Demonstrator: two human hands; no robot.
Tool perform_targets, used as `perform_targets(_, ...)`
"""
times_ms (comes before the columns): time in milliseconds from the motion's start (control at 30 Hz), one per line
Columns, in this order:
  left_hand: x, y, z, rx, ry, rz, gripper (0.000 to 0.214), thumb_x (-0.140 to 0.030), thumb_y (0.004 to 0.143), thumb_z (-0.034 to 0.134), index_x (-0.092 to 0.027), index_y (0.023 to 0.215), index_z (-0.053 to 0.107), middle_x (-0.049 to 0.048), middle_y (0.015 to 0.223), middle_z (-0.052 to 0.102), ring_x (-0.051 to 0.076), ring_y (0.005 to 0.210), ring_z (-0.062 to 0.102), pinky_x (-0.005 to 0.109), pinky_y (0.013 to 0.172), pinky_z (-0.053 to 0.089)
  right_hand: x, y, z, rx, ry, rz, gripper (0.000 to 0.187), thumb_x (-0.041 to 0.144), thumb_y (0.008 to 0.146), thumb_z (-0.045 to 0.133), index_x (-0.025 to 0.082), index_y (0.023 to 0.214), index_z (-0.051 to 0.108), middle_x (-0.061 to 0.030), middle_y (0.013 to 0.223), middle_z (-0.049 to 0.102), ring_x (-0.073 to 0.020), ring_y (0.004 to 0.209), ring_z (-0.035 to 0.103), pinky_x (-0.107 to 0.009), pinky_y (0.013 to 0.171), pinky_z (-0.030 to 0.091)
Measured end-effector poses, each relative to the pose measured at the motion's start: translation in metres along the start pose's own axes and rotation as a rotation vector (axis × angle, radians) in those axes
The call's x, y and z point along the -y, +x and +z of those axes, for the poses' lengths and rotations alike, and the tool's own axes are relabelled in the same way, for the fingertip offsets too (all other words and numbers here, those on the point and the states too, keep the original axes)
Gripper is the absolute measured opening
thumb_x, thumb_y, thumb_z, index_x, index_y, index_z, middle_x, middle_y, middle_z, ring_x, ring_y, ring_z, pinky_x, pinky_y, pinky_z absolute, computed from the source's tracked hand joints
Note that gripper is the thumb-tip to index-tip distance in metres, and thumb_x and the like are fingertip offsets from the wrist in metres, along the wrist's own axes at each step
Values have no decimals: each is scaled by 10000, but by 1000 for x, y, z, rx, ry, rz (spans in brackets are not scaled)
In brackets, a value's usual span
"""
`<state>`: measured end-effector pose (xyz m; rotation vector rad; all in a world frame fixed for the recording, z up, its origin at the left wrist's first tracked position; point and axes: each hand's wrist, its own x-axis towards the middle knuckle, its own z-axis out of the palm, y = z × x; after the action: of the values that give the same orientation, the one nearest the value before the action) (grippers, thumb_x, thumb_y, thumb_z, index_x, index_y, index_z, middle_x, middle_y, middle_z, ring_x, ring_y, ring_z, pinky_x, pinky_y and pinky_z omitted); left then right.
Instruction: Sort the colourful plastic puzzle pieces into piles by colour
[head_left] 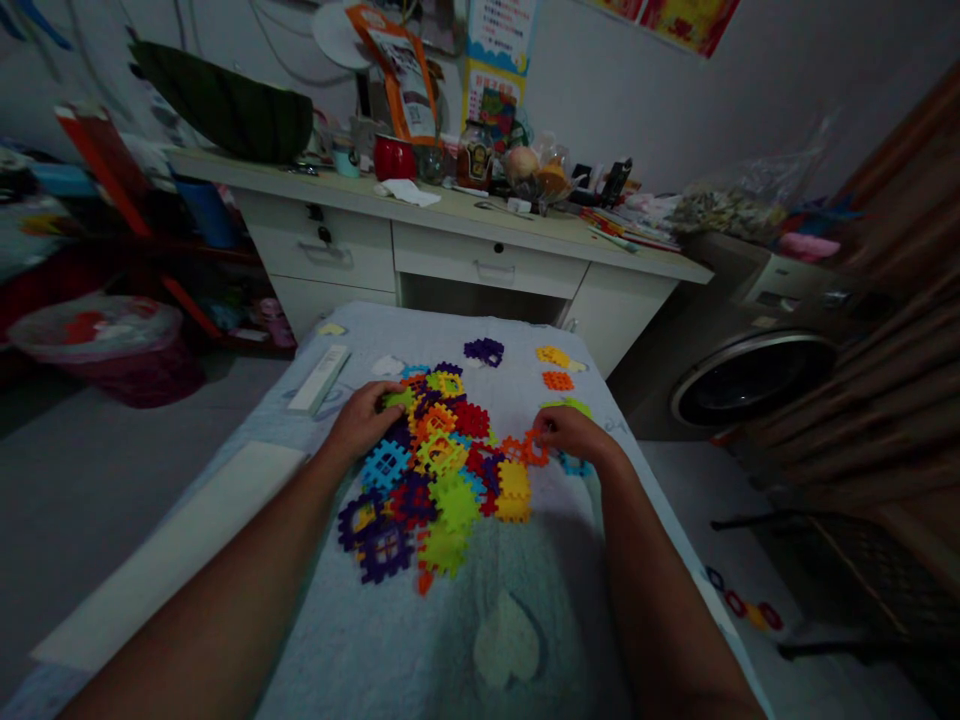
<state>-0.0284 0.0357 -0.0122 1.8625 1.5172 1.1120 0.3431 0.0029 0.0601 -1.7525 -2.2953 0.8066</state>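
Observation:
A heap of coloured plastic interlocking tiles (439, 470) lies on a pale blue cloth-covered table (465, 640). My left hand (365, 418) rests on the heap's upper left edge, fingers curled over a green tile (397, 399). At the heap's right side, my right hand (574, 433) pinches an orange tile (534, 449). A light blue tile (574, 465) peeks out under the right hand. Loose purple (484, 350), yellow (553, 356) and orange (558, 380) tiles lie farther back on the cloth.
A white flat box (320, 378) lies at the table's left edge. Behind stands a cluttered white desk (480, 255) with drawers. A washing machine (750, 375) is at the right, a lined bin (112, 345) at the left. Coloured rings (739, 603) lie on the floor.

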Motion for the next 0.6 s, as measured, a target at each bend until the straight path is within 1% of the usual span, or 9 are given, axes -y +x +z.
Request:
perform_targets(67, -2, 0, 0, 0, 3, 0, 395, -404, 730, 595, -193, 1058, 662, 88, 1128, 659, 265, 1016, 612, 429, 957, 472, -10, 0, -5, -93, 131, -10, 78, 214, 713, 631, 167, 772, 652, 16, 677, 607, -117, 629, 517, -230, 596, 366)
perform_targets(167, -5, -1, -1, -5, -1, -2, 386, -404, 731, 592, -196, 1048, 666, 81, 1117, 663, 261, 1006, 615, 418, 943, 482, -29, 4, -13, -327, 341, 12, 149, 295, 696, 637, 171, 777, 626, 20, 674, 590, -118, 614, 509, -238, 585, 375)
perform_targets(267, -7, -1, -2, -3, -5, 0, 382, -403, 727, 594, -201, 1043, 666, 76, 1105, 668, 260, 1006, 614, 412, 934, 488, -50, 15, -22, -592, 478, 162, 183, 319, 660, 649, 176, 760, 594, 27, 641, 562, -116, 571, 489, -241, 547, 369)
perform_targets(367, -5, 0, -2, 1, -3, -2, 391, -403, 725, 593, -195, 1049, 663, 83, 1098, 666, 264, 1018, 612, 421, 942, 482, -72, 31, -30, -789, 471, 317, 169, 311, 646, 658, 178, 719, 584, 17, 602, 557, -126, 554, 494, -245, 522, 365)
perform_targets(467, -4, 0, -1, 8, -1, -8, 413, -412, 731, 584, -185, 1068, 658, 94, 1106, 657, 270, 1028, 612, 431, 945, 476, -90, 46, -37, -866, 408, 411, 149, 308, 661, 660, 178, 692, 594, -13, 591, 589, -151, 579, 543, -252, 522, 390)
perform_targets(600, -4, 0, -1, 12, 5, -9, 404, -407, 729, 591, -190, 1063, 663, 87, 1102, 660, 266, 1006, 615, 422, 929, 483, -103, 61, -39, -840, 327, 533, 95, 261, 680, 643, 168, 691, 624, -35, 574, 611, -167, 574, 575, -251, 504, 406)
